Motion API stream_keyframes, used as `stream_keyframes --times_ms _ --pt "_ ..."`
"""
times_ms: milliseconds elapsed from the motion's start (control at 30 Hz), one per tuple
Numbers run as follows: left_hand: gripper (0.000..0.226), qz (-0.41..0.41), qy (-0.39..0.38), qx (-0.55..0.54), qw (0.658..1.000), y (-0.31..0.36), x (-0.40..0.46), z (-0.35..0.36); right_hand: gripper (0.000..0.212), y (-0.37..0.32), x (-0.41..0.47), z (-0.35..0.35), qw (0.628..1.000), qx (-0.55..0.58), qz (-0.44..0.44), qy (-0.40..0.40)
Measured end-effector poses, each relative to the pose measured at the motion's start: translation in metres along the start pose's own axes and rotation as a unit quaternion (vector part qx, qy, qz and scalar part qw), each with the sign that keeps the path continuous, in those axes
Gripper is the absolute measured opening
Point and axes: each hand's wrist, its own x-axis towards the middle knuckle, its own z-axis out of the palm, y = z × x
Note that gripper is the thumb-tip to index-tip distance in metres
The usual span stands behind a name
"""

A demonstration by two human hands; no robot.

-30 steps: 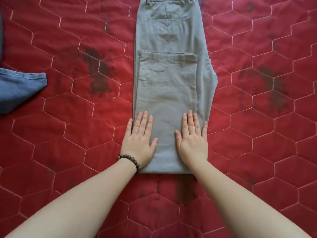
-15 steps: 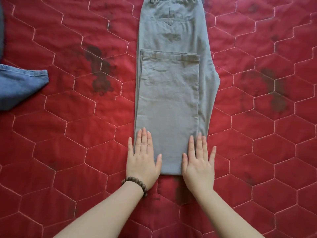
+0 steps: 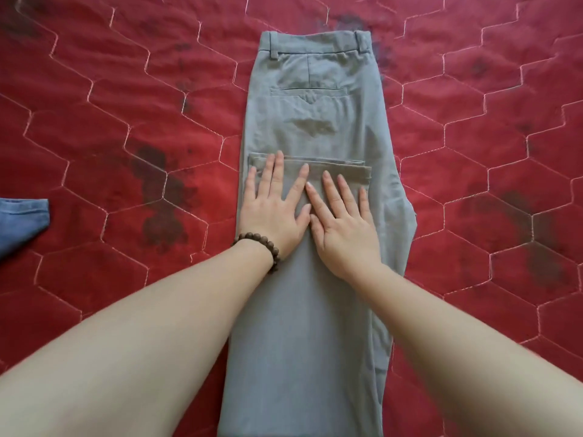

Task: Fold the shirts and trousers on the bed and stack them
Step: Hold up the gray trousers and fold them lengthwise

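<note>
A pair of grey cotton trousers (image 3: 312,127) lies lengthwise down the middle of a red quilted bedspread stitched in pale hexagons (image 3: 94,121), waistband at the far end with its belt loops and a buttoned back pocket facing up. The legs are doubled back over the seat, so the hems (image 3: 347,167) sit as a straight edge across the cloth roughly midway between waistband and the near edge of the view.

Both hands lie flat on that folded-over layer, side by side and touching at the thumbs. The left hand (image 3: 274,209), with a dark wooden bead bracelet (image 3: 262,247) round its wrist, has its fingers straight and spread, the tips reaching the hem edge on the left side. The right hand (image 3: 344,228) lies just beside it, fingers straight too, tips a little short of the hem. Neither hand grasps anything; the palms simply press the fabric down.

Dark blotches mark the bedspread left and right of the trousers. At the far left edge of the view a corner of blue denim cloth (image 3: 22,222) lies well apart from the trousers.
</note>
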Motion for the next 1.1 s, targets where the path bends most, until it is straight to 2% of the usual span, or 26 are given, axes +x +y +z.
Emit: stream_keyframes --times_ms 67,200,267,333,367,433,533,633,700,767,833,900,1000,1033,1100 --pt "0.069 -0.017 0.013 0.003 1.000 -0.005 0.025 -0.004 0.056 0.015 0.026 -0.007 0.999 -0.030 -0.013 -0.001" --pt "0.072 -0.059 0.026 -0.024 0.998 -0.008 0.045 -0.006 0.059 0.051 0.054 -0.019 0.993 -0.072 0.098 0.004" --pt "0.073 -0.059 0.025 -0.027 0.998 -0.008 0.045 -0.006 0.058 0.049 0.058 -0.023 0.991 -0.077 0.099 0.039" --pt "0.073 -0.058 0.024 -0.033 0.997 -0.008 0.044 -0.006 0.055 0.037 0.070 -0.030 0.997 -0.016 0.010 0.072" --pt "0.073 -0.057 0.025 -0.036 0.997 -0.008 0.045 -0.006 0.054 0.032 0.081 -0.033 0.996 0.020 -0.058 0.057" --pt "0.072 -0.053 0.030 -0.042 0.997 -0.008 0.045 -0.005 0.053 0.027 0.109 -0.037 0.985 0.051 -0.161 -0.024" --pt "0.070 -0.054 0.041 -0.047 0.997 -0.009 0.044 -0.003 0.052 0.032 0.157 -0.039 0.968 -0.013 -0.240 -0.069" --pt "0.072 -0.054 0.043 -0.042 0.997 -0.009 0.045 -0.002 0.052 0.040 0.199 -0.042 0.950 -0.089 -0.295 -0.045" --pt "0.074 -0.053 0.046 -0.041 0.997 -0.009 0.045 -0.001 0.052 0.040 0.225 -0.046 0.948 -0.101 -0.300 -0.030" --pt "0.074 -0.051 0.052 -0.042 0.996 -0.010 0.045 0.000 0.054 0.036 0.243 -0.048 0.951 -0.096 -0.292 -0.025" --pt "0.075 -0.053 0.056 -0.039 0.996 -0.009 0.045 0.001 0.054 0.036 0.256 -0.051 0.967 -0.085 -0.241 -0.014" --pt "0.075 -0.052 0.055 -0.040 0.996 -0.010 0.044 0.000 0.055 0.051 0.265 -0.056 0.990 -0.088 -0.113 0.007" --pt "0.073 -0.053 0.057 -0.045 0.996 -0.010 0.044 0.001 0.059 0.092 0.270 -0.071 0.988 -0.144 0.048 0.031" --pt "0.073 -0.053 0.057 -0.045 0.996 -0.009 0.044 0.001 0.059 0.101 0.266 -0.076 0.987 -0.136 0.067 0.052" --pt "0.073 -0.054 0.057 -0.044 0.996 -0.009 0.044 0.000 0.058 0.094 0.246 -0.077 0.991 -0.077 0.039 0.102"
